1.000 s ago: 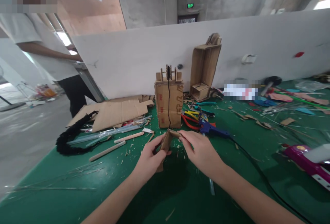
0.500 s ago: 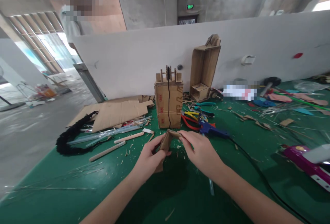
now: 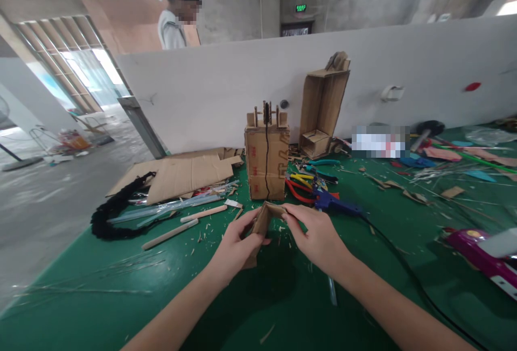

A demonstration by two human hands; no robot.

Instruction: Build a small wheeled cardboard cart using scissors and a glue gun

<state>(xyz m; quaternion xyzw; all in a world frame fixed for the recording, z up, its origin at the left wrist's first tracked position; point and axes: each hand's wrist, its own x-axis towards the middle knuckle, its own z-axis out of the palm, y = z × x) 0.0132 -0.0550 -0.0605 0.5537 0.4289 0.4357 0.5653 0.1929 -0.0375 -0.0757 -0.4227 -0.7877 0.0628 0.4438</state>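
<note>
A folded piece of brown cardboard (image 3: 262,223) is held between both hands above the green table. My left hand (image 3: 239,238) grips its left side, thumb on the near face and fingers behind. Its right end is pinched by my right hand (image 3: 309,228) between thumb and fingers. Just beyond stands an upright cardboard box (image 3: 260,162) with a black cord down its front and small cardboard uprights on top. To the right of that box lie a blue glue gun (image 3: 335,203) and several pliers (image 3: 301,188).
An open cardboard case (image 3: 321,109) leans at the white partition (image 3: 202,98). Flat cardboard (image 3: 189,176), clear glue sticks (image 3: 169,211), wooden sticks (image 3: 169,234) and a black fuzzy strip (image 3: 107,219) lie left. A purple tool (image 3: 480,254) lies right. A person (image 3: 173,28) is behind the partition.
The person behind the partition has moved to the right. The view has shifted slightly; both hands keep hold of the folded cardboard in nearly the same pose.
</note>
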